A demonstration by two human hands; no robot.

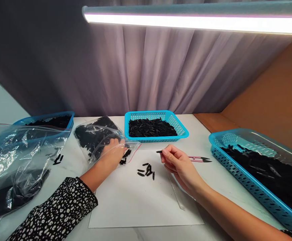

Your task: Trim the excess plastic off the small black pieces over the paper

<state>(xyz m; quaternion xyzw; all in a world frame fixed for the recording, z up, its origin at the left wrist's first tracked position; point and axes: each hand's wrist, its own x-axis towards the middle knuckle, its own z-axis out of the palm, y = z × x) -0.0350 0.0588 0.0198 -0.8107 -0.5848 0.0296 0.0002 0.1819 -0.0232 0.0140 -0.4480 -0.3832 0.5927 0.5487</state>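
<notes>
My right hand (177,164) is closed in a pinch on a small black strip (159,152), held above the white sheet (126,204). My left hand (113,152) is at the mouth of a clear zip bag (95,132) full of black strips. Its fingers curl down, their tips partly hidden, and what they hold cannot be made out. More dark strips (127,153) lie at the bag's mouth beside this hand. Between both hands, several loose black strips (148,169) are scattered on the sheet.
Blue baskets of black strips stand at the back (156,138), right (246,185) and left (72,122). Pink-handled thread snips (200,159) lie behind my right hand. A large clear bag (22,160) is at left, near a few loose pieces (58,159). A lamp (193,22) hangs overhead.
</notes>
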